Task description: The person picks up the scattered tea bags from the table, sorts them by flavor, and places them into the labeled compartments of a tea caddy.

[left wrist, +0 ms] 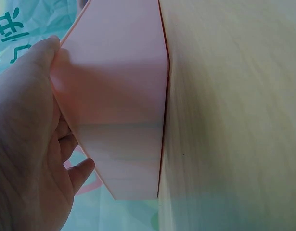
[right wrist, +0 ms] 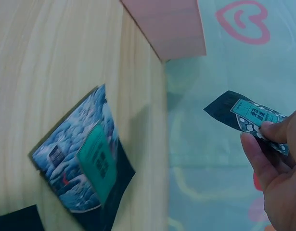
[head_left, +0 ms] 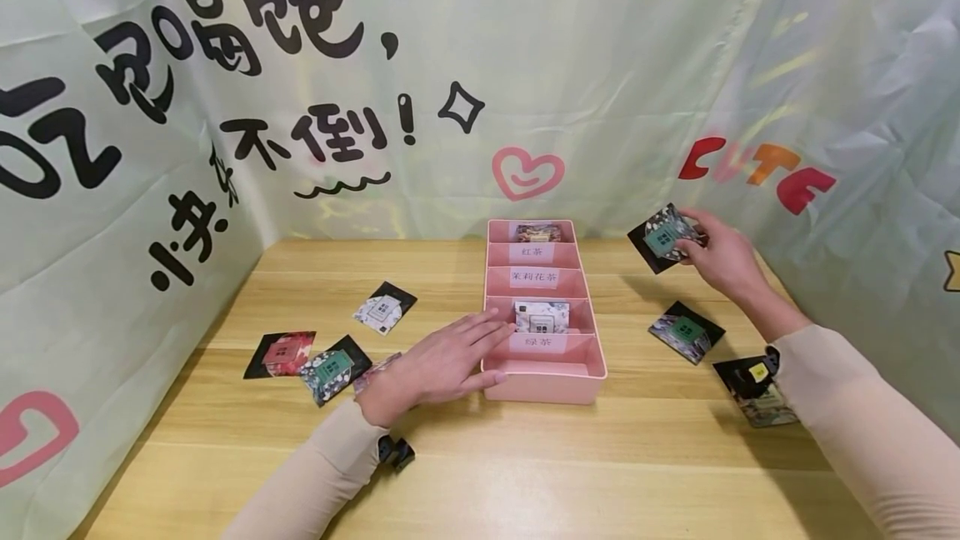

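In the head view a pink divided box (head_left: pixel 543 390) stands mid-table, its dividers bearing white labels in Chinese. A patterned sachet (head_left: pixel 538 233) lies in the far compartment, and a white one (head_left: pixel 542 317) leans in a nearer section. My left hand (head_left: pixel 438 361) rests at the box's left rim with fingers extended; the left wrist view shows the fingertips along that edge. Right of the box, my right hand (head_left: pixel 723 252) pinches a black tea sachet (head_left: pixel 658 238) with a green label, raised above the table. Its thumb lies over one end in the right wrist view.
Left of the box lie a white-and-black sachet (head_left: pixel 385 307), a red-labelled one (head_left: pixel 281 354), a green-labelled one (head_left: pixel 333 369) and one partly under my left hand. On the right are a green-labelled sachet (head_left: pixel 686 332) and a dark one (head_left: pixel 757 394) by my sleeve. Printed cloth (head_left: pixel 622 65) surrounds the table.
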The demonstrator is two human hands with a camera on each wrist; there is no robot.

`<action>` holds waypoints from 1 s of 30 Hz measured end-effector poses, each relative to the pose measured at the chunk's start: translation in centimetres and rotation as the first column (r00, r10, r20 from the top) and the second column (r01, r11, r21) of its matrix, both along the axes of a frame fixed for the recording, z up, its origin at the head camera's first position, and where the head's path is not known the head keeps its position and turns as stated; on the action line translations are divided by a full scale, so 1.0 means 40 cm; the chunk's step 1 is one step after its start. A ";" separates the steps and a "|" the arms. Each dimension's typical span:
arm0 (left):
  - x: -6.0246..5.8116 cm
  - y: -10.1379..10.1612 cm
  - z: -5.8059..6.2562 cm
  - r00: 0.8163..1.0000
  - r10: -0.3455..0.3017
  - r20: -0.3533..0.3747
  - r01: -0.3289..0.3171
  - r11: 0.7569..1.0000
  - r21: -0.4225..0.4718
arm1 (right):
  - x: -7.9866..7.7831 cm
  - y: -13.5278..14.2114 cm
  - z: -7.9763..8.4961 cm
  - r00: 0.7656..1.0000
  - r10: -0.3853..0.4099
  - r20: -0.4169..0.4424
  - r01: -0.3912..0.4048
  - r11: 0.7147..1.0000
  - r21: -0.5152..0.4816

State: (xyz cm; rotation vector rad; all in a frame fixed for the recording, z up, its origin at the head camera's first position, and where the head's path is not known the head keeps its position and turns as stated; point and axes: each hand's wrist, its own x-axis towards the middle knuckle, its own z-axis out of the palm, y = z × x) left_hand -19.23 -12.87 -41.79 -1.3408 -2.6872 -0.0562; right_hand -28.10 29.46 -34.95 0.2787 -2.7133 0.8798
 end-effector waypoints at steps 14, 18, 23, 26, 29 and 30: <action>-0.003 0.000 0.002 1.000 -0.007 -0.013 0.007 1.000 -0.002 | 0.011 -0.069 0.035 0.994 0.105 0.005 -0.105 0.994 0.011; -0.003 0.000 0.002 1.000 -0.006 -0.001 0.006 1.000 0.004 | 0.014 -0.091 0.041 0.992 0.123 0.003 -0.123 0.992 0.018; -0.002 0.000 0.002 1.000 -0.005 0.003 0.005 1.000 0.002 | 0.016 -0.121 0.048 0.988 0.153 -0.019 -0.152 0.988 0.013; -0.002 0.000 0.000 1.000 -0.005 -0.003 0.005 1.000 0.000 | 0.014 -0.139 0.049 0.983 0.179 -0.029 -0.179 0.984 0.001; -0.001 0.000 0.000 1.000 -0.004 -0.003 0.004 1.000 -0.002 | 0.012 -0.156 0.047 0.979 0.200 -0.030 -0.201 0.980 -0.013; -0.001 0.000 0.000 1.000 -0.003 -0.002 0.003 1.000 -0.001 | 0.011 -0.161 0.046 0.979 0.204 -0.031 -0.204 0.979 -0.017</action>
